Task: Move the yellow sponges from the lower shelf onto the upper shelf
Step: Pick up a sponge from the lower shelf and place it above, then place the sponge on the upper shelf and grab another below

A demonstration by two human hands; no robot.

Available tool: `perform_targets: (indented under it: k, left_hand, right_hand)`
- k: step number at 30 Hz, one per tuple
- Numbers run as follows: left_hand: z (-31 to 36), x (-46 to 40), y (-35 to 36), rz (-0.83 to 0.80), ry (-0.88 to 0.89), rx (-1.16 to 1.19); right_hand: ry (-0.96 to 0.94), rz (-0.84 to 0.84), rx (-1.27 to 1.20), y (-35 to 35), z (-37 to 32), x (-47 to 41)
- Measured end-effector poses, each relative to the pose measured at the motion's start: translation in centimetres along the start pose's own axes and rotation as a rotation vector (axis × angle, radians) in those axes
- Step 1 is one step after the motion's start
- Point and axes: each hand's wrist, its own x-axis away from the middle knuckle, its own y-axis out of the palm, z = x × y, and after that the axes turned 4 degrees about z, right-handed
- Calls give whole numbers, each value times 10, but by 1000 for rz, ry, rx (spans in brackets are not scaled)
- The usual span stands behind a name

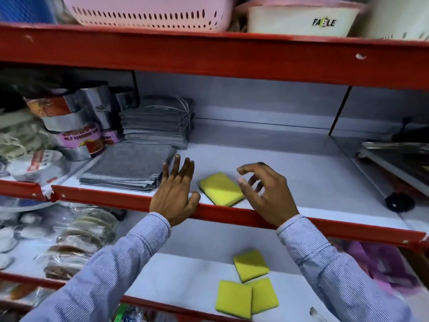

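To your left lie grey mesh cloths (126, 169) — one flat pile in front, a taller tied stack (157, 123) behind. Rolls of silver tape (79, 126) stand beside them. Overhead sit a pink perforated basket (148, 11) and a white tub (301, 19) marked "FABLE".

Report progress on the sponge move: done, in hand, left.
Done: one yellow sponge lies on the upper shelf. In hand: nothing; the left hand and right hand are open beside it. Left: three sponges on the lower shelf.
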Motion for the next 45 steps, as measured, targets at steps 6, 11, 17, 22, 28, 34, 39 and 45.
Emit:
perform_targets:
  k: [6,11,17,22,28,34,39,45]
  left_hand:
    - [1,-4,5,-48,-3,8]
    - [3,1,7,-78,-19,4]
    - [4,1,4,-85,-45,6]
    - [4,2,4,-82,-56,6]
    - [4,3,5,-95,-64,2]
    - [3,3,7,-88,-61,0]
    - [2,4,9,-97,-66,17]
    - [3,3,5,-121,-60,22]
  right_hand:
    - [-477,-229,66,22,36,103]
    - [76,-1146,308,75,63,173]
    - [203,-1429,476,107,78,209]
    - [210,-1375,476,113,73,212]
    - [186,-1049,315,76,49,165]
    - [24,-429,71,-1,-7,85]
    - [288,69,-83,-31,-2,17]
    - [831,-239,206,-13,48,-22]
